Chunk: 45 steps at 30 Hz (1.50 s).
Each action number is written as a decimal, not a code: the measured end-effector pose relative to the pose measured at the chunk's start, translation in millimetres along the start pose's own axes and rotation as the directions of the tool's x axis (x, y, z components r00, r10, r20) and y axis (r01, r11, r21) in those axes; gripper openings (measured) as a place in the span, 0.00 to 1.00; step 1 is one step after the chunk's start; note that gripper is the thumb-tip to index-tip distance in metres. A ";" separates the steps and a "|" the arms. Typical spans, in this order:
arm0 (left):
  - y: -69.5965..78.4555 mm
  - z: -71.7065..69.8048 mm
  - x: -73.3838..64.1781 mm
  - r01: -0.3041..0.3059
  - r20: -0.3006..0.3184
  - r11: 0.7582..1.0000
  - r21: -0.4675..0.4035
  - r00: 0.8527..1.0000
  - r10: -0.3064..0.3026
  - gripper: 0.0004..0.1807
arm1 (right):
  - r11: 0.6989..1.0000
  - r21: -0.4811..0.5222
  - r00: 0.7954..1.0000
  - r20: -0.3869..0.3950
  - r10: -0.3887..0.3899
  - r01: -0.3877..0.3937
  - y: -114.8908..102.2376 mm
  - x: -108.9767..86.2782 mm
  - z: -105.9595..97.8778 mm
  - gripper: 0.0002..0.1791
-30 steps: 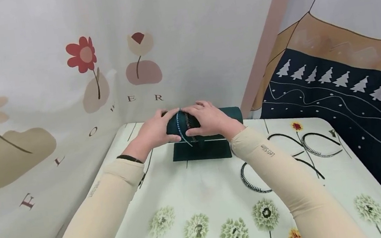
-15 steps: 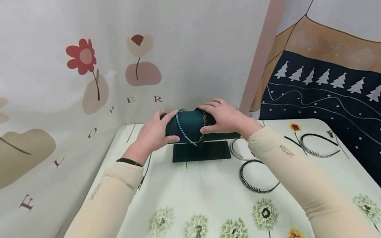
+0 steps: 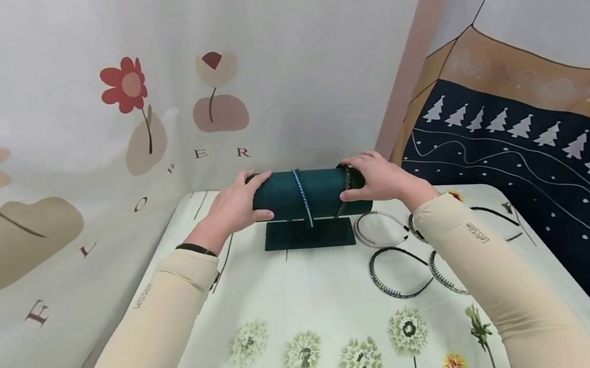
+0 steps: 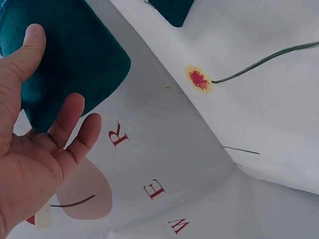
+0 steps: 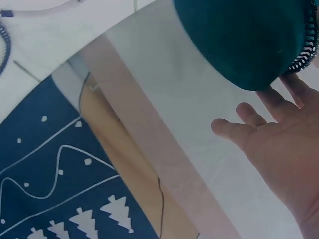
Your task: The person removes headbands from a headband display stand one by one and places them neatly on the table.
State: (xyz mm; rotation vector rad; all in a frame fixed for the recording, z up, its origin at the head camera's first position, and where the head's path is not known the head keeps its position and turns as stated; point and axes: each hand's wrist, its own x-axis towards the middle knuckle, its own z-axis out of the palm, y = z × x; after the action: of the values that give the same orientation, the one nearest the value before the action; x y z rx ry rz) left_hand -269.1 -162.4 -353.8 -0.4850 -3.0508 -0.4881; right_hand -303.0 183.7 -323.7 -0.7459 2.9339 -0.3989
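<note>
A dark green velvet display stand (image 3: pixel 280 195) with a horizontal roll on a flat base stands at the back of the table. My left hand (image 3: pixel 233 209) holds the roll's left end, thumb in front and fingers over the top; in the left wrist view its last two fingers stick out loosely. A blue twisted headband (image 3: pixel 303 195) sits around the roll's middle, apart from both hands. Near the roll's right end my right hand (image 3: pixel 383 178) holds a dark headband (image 3: pixel 348 179), whose inner teeth (image 5: pixel 305 55) show in the right wrist view.
To the right of the stand several toothed headbands lie on the flowered tablecloth (image 3: pixel 341 289), among them a pale one (image 3: pixel 374 245) and a black one (image 3: pixel 381 284). Patterned cloths hang behind the table, a pale curtain (image 3: pixel 288 86) and a navy one (image 3: pixel 493 178).
My right hand has slid the dark headband rightward along the roll to its right end. The blue headband has shifted right to the middle. My left hand has stayed at the left end.
</note>
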 end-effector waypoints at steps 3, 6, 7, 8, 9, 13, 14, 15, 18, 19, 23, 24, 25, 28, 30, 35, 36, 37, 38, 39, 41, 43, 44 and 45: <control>-0.6 -0.9 -0.6 0.006 -0.001 1.000 0.001 1.000 -0.006 0.53 | 0.999 0.046 1.000 0.002 -0.002 0.001 4.2 0.0 2.6 0.51; -0.1 -0.9 -1.2 0.008 0.003 1.000 -0.002 1.000 -0.008 0.52 | 0.998 0.067 1.000 -0.008 0.003 -0.003 7.5 1.1 7.2 0.59; 0.3 -0.8 -1.4 0.008 0.005 1.000 -0.004 1.000 -0.008 0.52 | 0.998 0.067 1.000 -0.012 0.007 -0.007 8.4 1.3 9.0 0.62; 0.7 -0.8 -1.7 0.008 0.005 1.000 -0.005 1.000 -0.008 0.52 | 0.998 0.062 1.000 -0.019 0.009 -0.008 9.5 1.7 10.8 0.65; 1.2 -0.7 -1.9 0.007 0.005 1.000 -0.007 1.000 -0.007 0.52 | 0.998 0.057 1.000 -0.025 0.009 -0.007 10.5 2.2 12.7 0.67; 2.2 -0.8 -2.6 0.006 -0.001 1.000 -0.016 1.000 -0.006 0.52 | 0.999 0.046 0.999 -0.048 0.002 0.000 13.0 2.6 18.2 0.72; 2.2 -0.7 -2.6 0.006 -0.003 1.000 -0.018 1.000 -0.006 0.52 | 0.999 0.045 0.999 -0.053 -0.005 0.007 13.6 2.6 18.9 0.73; 2.3 -0.8 -2.6 0.005 -0.005 1.000 -0.019 1.000 -0.005 0.52 | 0.999 0.045 0.998 -0.057 -0.012 0.014 13.9 2.7 19.2 0.73; 0.8 -0.3 -2.5 0.006 -0.009 1.000 -0.026 1.000 -0.006 0.52 | 0.998 0.042 0.998 -0.051 -0.035 0.037 14.3 4.4 18.8 0.74; 0.4 -0.3 -2.5 0.005 -0.010 1.000 -0.027 1.000 -0.006 0.52 | 0.998 0.041 0.998 -0.042 -0.044 0.046 14.3 4.9 17.7 0.73; -0.4 -0.8 -3.2 0.008 -0.009 0.999 -0.032 1.000 -0.008 0.52 | 0.997 0.039 0.997 0.007 -0.071 0.071 11.1 7.0 9.8 0.71; -0.4 -0.9 -3.3 0.010 -0.008 0.999 -0.033 1.000 -0.010 0.52 | 0.996 0.047 0.997 0.020 -0.077 0.076 10.1 7.7 7.9 0.70; -0.2 -1.0 -3.4 0.012 -0.007 0.999 -0.033 1.000 -0.012 0.52 | 0.995 0.055 0.996 0.031 -0.081 0.079 8.6 8.5 6.3 0.70; 0.9 -0.9 -3.4 0.016 -0.002 0.999 -0.031 1.000 -0.016 0.52 | 0.993 0.089 0.995 0.054 -0.085 0.080 5.2 11.0 3.6 0.70; 1.9 -0.7 -3.3 0.018 0.003 0.999 -0.028 1.000 -0.018 0.52 | 0.992 0.104 0.995 0.066 -0.074 0.067 4.6 12.4 3.9 0.71; 3.5 -0.8 -3.2 0.020 0.006 0.999 -0.025 1.000 -0.020 0.53 | 0.997 0.072 0.995 0.099 -0.023 0.016 6.6 15.3 5.6 0.74; 3.3 -0.7 -3.0 0.020 0.004 0.999 -0.025 1.000 -0.020 0.53 | 0.998 0.062 0.994 0.107 -0.015 0.009 7.4 16.2 5.6 0.74; 3.1 -0.4 -2.8 0.020 0.003 1.000 -0.024 1.000 -0.020 0.53 | 0.998 0.057 0.993 0.117 -0.007 0.000 8.1 17.3 5.4 0.74; 2.8 -0.2 -2.6 0.020 0.001 1.000 -0.022 1.000 -0.020 0.53 | 0.998 0.058 0.992 0.129 0.002 -0.010 8.8 18.6 5.1 0.74; 2.4 0.2 -2.3 0.019 -0.001 1.000 -0.021 1.000 -0.019 0.52 | 0.998 0.058 0.990 0.141 0.007 -0.015 9.5 20.2 4.5 0.74; 1.6 0.9 -1.8 0.016 -0.003 1.000 -0.018 1.000 -0.016 0.53 | 0.997 0.066 0.986 0.163 0.015 -0.026 10.9 23.5 3.1 0.74; 0.7 1.6 -1.5 0.014 -0.003 1.000 -0.017 1.000 -0.014 0.53 | 0.996 0.082 0.982 0.187 0.029 -0.045 11.1 26.0 1.1 0.73; 0.3 1.9 -1.5 0.014 -0.003 1.000 -0.019 1.000 -0.014 0.53 | 0.995 0.088 0.980 0.197 0.034 -0.053 11.0 27.2 0.2 0.73; -0.2 2.0 -1.5 0.013 -0.003 1.000 -0.021 1.000 -0.013 0.53 | 0.994 0.092 0.978 0.206 0.038 -0.058 10.9 28.7 -0.6 0.72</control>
State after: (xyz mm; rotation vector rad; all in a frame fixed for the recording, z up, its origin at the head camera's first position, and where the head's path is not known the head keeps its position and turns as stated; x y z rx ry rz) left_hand -267.7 -162.4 -355.9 -0.4643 -3.0511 -0.5207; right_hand -333.2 179.3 -326.7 -0.6587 2.7135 -0.4305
